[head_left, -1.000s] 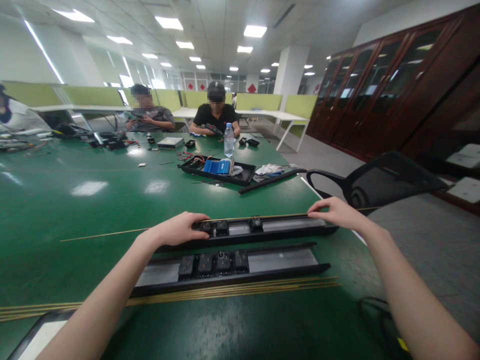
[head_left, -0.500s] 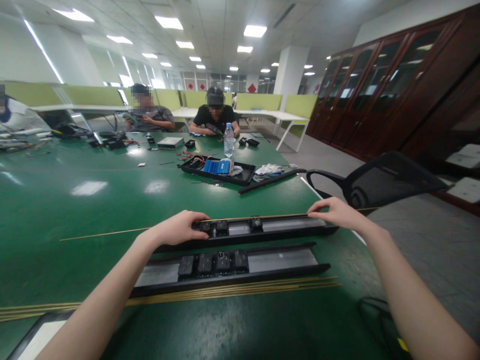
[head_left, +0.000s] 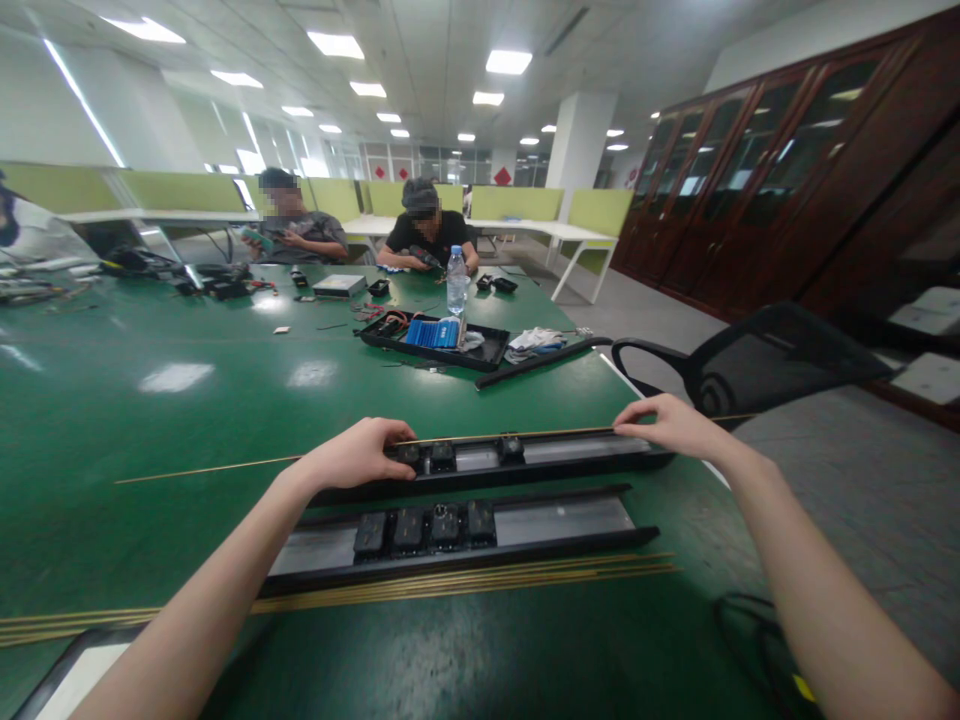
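A thin brass-coloured rod point(head_left: 202, 470) runs lengthwise along the far edge of a black channel point(head_left: 577, 467) and sticks out past it on the left. My left hand point(head_left: 360, 452) is closed around the rod near the channel's left part, thumb low beside a black socket-like block. At the right end, my right hand point(head_left: 667, 425) pinches the rod between thumb and fingers. Black blocks point(head_left: 511, 450) sit inside the channel. Closer to me lies a second black channel point(head_left: 570, 548) with a grey inner floor and several square black blocks point(head_left: 409, 530) in a row.
Several more brass-coloured rods point(head_left: 465, 582) lie along the near channel. Farther off are a black tray point(head_left: 491, 350) with blue parts, a water bottle point(head_left: 456, 280), gloves point(head_left: 534, 344) and a black strip point(head_left: 540, 364). A mesh chair point(head_left: 780, 360) stands right. Two people sit across the table.
Both hands and the rod stay almost in place, with only a slight shift of the view. Across the table, the person in black has tilted their head.
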